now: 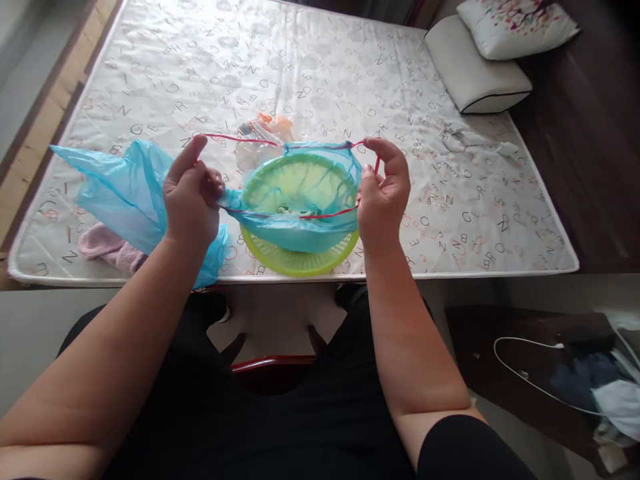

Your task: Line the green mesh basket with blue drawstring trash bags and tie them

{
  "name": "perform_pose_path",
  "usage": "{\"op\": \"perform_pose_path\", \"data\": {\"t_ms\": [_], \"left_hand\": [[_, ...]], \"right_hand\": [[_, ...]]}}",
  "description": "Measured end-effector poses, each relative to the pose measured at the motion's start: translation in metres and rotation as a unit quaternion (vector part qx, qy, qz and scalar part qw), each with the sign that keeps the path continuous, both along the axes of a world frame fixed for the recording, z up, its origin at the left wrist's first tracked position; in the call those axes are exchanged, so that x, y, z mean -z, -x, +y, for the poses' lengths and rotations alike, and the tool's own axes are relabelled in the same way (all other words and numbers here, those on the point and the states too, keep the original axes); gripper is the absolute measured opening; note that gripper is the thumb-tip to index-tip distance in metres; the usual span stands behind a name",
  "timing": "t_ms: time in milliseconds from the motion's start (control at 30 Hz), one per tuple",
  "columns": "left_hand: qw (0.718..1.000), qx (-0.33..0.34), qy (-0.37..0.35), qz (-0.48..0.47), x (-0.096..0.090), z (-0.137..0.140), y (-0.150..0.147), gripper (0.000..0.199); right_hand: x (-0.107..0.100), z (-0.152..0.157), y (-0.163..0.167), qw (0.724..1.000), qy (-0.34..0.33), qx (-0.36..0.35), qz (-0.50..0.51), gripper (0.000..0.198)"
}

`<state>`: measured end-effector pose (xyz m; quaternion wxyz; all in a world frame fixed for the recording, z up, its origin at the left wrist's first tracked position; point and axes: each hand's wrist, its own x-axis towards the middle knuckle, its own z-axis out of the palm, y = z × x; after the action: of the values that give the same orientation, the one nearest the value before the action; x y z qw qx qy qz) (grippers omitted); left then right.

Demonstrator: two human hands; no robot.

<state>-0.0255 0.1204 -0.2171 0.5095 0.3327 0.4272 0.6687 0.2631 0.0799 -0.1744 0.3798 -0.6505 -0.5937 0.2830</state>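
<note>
Between my two hands a thin blue plastic bag (300, 230) is stretched, with a red drawstring (240, 139) around its mouth. My left hand (191, 193) is closed on the drawstring at the left side. At the right, my right hand (384, 190) pinches the string, which loops over the index finger. Under and behind the bag is a yellow-green plastic basket (300, 267) with a slotted wall, partly hidden by the film. Something small and greenish shows at the middle, too unclear to name. Another blue plastic bag (125, 183) lies spread beside my left hand.
A pinkish cloth (107, 247) lies under the left blue bag. Behind the basket sits a clear plastic bag with orange print (263, 137). The letter-patterned mattress (475, 220) bears a cream cushion (477, 70) and a white pillow (515, 27) at the far right.
</note>
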Motion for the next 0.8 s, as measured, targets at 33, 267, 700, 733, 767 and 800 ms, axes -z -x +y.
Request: {"op": "perform_pose_path", "data": {"t_ms": [33,267,700,733,767,800], "left_hand": [[1.0,-0.013,-0.016,0.022,-0.003,-0.003,-0.003,0.036],[0.979,-0.033,-0.145,0.139,-0.031,-0.031,-0.027,0.017],[0.965,0.122,0.0,0.234,-0.023,-0.074,-0.04,0.026],[0.965,0.101,-0.009,0.24,-0.016,-0.072,-0.037,0.03],[0.966,0.084,-0.017,0.245,-0.01,-0.071,-0.035,0.034],[0.966,0.071,-0.028,0.249,-0.005,-0.069,-0.033,0.037]], "right_hand": [[-0.001,-0.003,0.005,0.999,-0.024,0.028,0.001,0.055],[-0.015,-0.011,0.03,0.999,-0.049,0.0,0.003,0.043],[-0.006,-0.027,0.069,0.966,-0.08,-0.241,0.047,0.03],[-0.005,-0.027,0.069,0.97,-0.077,-0.226,0.04,0.023],[-0.005,-0.027,0.07,0.974,-0.076,-0.213,0.034,0.02],[-0.005,-0.028,0.07,0.976,-0.077,-0.2,0.03,0.019]]}}
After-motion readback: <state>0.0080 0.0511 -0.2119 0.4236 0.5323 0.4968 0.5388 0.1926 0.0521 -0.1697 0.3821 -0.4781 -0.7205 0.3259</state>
